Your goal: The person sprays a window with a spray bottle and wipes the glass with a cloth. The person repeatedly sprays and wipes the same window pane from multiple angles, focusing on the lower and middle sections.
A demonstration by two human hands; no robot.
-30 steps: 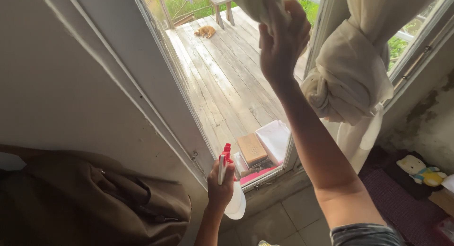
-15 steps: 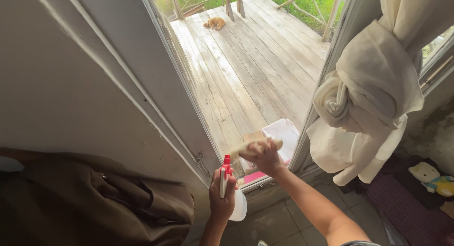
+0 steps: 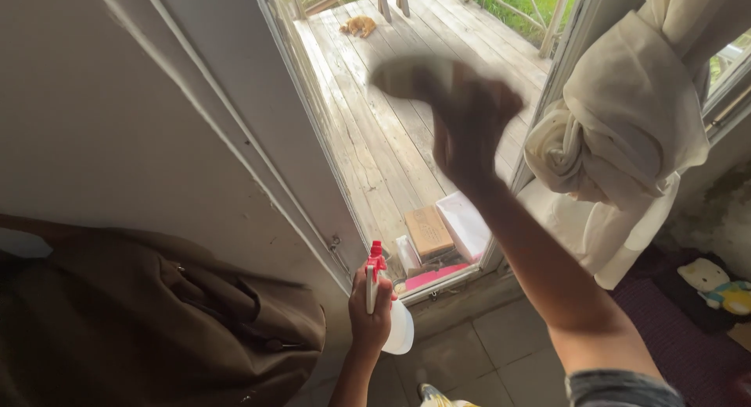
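While I watch through the head camera, both hands are closed on something in front of a tall window.

Spray bottle [image 3: 387,313]: upright, long axis close to vertical, red trigger head at the top and rounded white body below; the red nozzle points up and slightly away from me, toward the bottom of the glass.
Left hand [image 3: 369,319]: fingers wrapped shut around the bottle's neck, low in the view just above the tiled floor [image 3: 477,352].
Cloth [image 3: 411,75]: pale and crumpled, smeared by motion blur, its long axis roughly level from left to right, held up against the window pane [image 3: 375,157].
Right hand [image 3: 469,129]: raised, arm stretched out, fingers closed on the cloth; blur hides how tight the grip is.
Bottle and cloth: well apart, the cloth high and the bottle low.
Outside: weathered wooden deck [image 3: 438,39] with an orange cat [image 3: 358,26] lying far off.
Right side: knotted cream curtain [image 3: 618,133]; soft toy [image 3: 712,286] in the corner below.
Left side: brown bag [image 3: 156,321] against the wall.
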